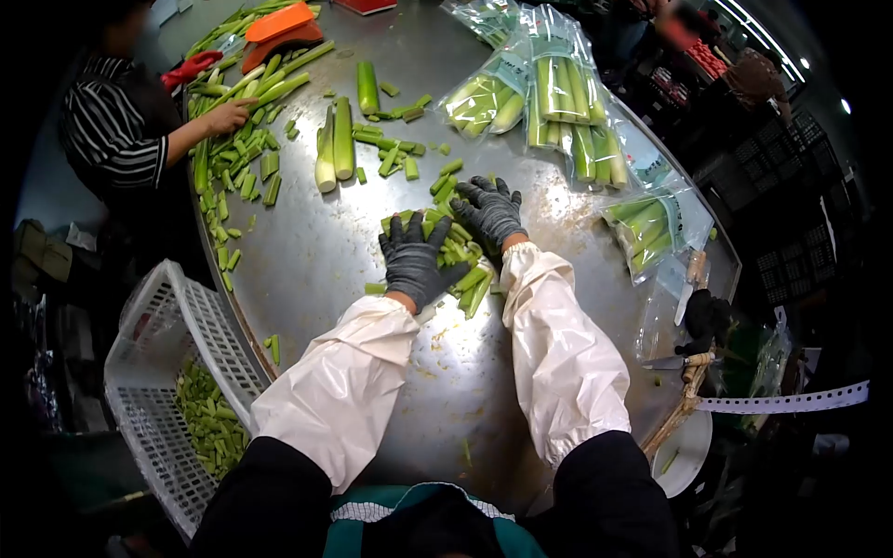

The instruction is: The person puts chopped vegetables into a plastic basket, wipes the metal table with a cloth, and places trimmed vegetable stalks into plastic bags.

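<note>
My left hand [416,260], in a dark grey glove, lies with fingers spread over a heap of cut celery-like stalk pieces [456,249] on the metal table [549,279]. On the heap's far right side rests my right hand [490,212], gloved the same way, fingers apart and touching the pieces. Neither hand is wrapped round anything; what lies under the palms is hidden. Beyond them are thick whole green stalks [343,139] and scattered short offcuts [400,147].
Bagged stalks [563,88] are piled at the back right, with another bag [642,232] nearer. Knives [690,286] lie by the right edge. A white basket [209,316] holding cut pieces stands left. A co-worker [116,121] handles stalks at the far left, near an orange object [279,23].
</note>
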`<state>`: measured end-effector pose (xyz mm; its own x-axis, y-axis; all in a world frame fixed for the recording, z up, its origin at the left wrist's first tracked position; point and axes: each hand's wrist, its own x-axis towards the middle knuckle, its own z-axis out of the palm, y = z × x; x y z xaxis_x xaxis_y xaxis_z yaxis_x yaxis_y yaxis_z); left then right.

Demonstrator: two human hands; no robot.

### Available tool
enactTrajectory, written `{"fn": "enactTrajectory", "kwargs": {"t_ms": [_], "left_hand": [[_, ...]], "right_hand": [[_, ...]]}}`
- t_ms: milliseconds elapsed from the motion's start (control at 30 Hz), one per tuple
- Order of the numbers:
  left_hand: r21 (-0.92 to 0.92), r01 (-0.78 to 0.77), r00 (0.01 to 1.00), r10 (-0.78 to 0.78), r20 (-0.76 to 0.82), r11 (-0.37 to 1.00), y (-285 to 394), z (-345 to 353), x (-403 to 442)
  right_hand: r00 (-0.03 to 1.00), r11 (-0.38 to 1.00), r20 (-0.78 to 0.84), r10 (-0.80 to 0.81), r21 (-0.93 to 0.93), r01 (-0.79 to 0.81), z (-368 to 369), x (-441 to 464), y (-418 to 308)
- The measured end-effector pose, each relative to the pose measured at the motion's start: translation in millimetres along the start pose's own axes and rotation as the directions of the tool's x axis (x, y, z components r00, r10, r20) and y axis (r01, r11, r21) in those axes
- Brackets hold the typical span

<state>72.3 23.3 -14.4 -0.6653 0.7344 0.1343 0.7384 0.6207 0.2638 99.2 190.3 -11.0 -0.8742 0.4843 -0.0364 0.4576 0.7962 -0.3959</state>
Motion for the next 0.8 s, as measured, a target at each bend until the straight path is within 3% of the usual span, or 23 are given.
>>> {"fn": "enactTrajectory", "kwargs": {"t_ms": [33, 67, 133, 200, 233, 267, 333, 400, 467, 500, 533, 600, 633, 667, 700, 733, 800], "left_hand": [[-0.042, -0.002, 0.993, -0.003, -0.119, 0.999, 0.5, 4.0, -1.5], [-0.06, 0.033, 0.993, -0.04, -0.114, 0.998, 2.9, 8.2, -1.8], [-0.146, 0.007, 0.96, -0.048, -0.275, 0.989, 6.5, 16.7, -9.2], [-0.299, -0.066, 0.925, -0.053, -0.375, 0.952, 19.3, 25.6, -20.3], [-0.433, -0.072, 0.919, -0.109, -0.378, 0.898, 28.1, 24.9, -27.4], [-0.557, -0.082, 0.911, -0.165, -0.379, 0.827, 37.2, 25.1, -35.4], [-0.795, -0.161, 0.901, -0.242, -0.36, 0.585, 51.9, 27.0, -42.9], [-0.696, -0.129, 0.88, -0.241, -0.409, 0.707, 68.2, 23.5, -55.4], [-0.739, -0.066, 0.947, -0.192, -0.258, 0.67, 82.7, 7.5, -67.8], [-0.695, -0.089, 0.945, -0.16, -0.285, 0.713, 88.0, -8.8, -78.8], [-0.714, -0.12, 0.938, -0.158, -0.31, 0.69, 93.1, -8.0, -85.6], [-0.715, -0.169, 0.933, -0.123, -0.337, 0.679, 101.9, -14.6, -99.9], [-0.648, -0.254, 0.92, -0.027, -0.39, 0.718, 103.8, -17.8, -100.2], [-0.746, -0.211, 0.941, -0.076, -0.331, 0.631, 107.8, -21.4, -109.9], [-0.732, -0.238, 0.937, -0.048, -0.346, 0.639, 110.1, -29.0, -114.4], [-0.716, -0.265, 0.932, -0.02, -0.363, 0.646, 112.8, -32.2, -116.4], [-0.678, -0.29, 0.913, -0.017, -0.407, 0.675, 112.1, -42.5, -122.5]], "right_hand": [[0.998, 0.996, -0.028, -0.053, 0.067, 0.055, 5.8, -7.9, -5.4], [0.982, 0.985, -0.14, -0.124, 0.105, 0.139, 20.7, -16.2, -0.8], [0.947, 0.967, -0.261, -0.188, 0.122, 0.225, 42.7, -32.9, 4.9], [0.972, 0.971, -0.225, -0.075, 0.204, 0.122, 52.2, -50.2, 6.3], [0.97, 0.733, -0.233, 0.067, 0.671, 0.111, 61.0, -61.8, 5.7], [0.969, 0.291, -0.147, 0.201, 0.953, 0.084, 69.6, -76.8, 6.1], [0.943, 0.289, -0.149, 0.298, 0.955, 0.059, 66.1, -102.3, 9.0], [0.929, -0.066, -0.059, 0.365, 0.994, 0.089, 69.4, -122.0, 22.4], [0.936, -0.168, -0.09, 0.34, 0.973, 0.155, 83.5, -139.9, 50.7], [0.904, 0.037, -0.185, 0.387, 0.982, 0.185, 77.6, -156.0, 48.0], [0.858, 0.346, -0.372, 0.354, 0.905, 0.249, 76.4, -167.5, 46.2], [0.846, 0.462, -0.408, 0.343, 0.858, 0.227, 52.6, -197.5, 31.6], [0.85, 0.463, -0.403, 0.338, 0.858, 0.223, 44.1, -206.7, 28.3], [0.864, 0.331, -0.372, 0.339, 0.907, 0.26, 37.5, -214.2, 28.4], [0.879, 0.186, -0.339, 0.335, 0.939, 0.291, 31.6, -219.6, 25.8], [0.886, 0.182, -0.329, 0.326, 0.942, 0.283, 20.7, -224.0, 18.2], [0.97, -0.333, -0.156, 0.184, 0.919, 0.211, 1.5, -232.7, 7.5]]}}
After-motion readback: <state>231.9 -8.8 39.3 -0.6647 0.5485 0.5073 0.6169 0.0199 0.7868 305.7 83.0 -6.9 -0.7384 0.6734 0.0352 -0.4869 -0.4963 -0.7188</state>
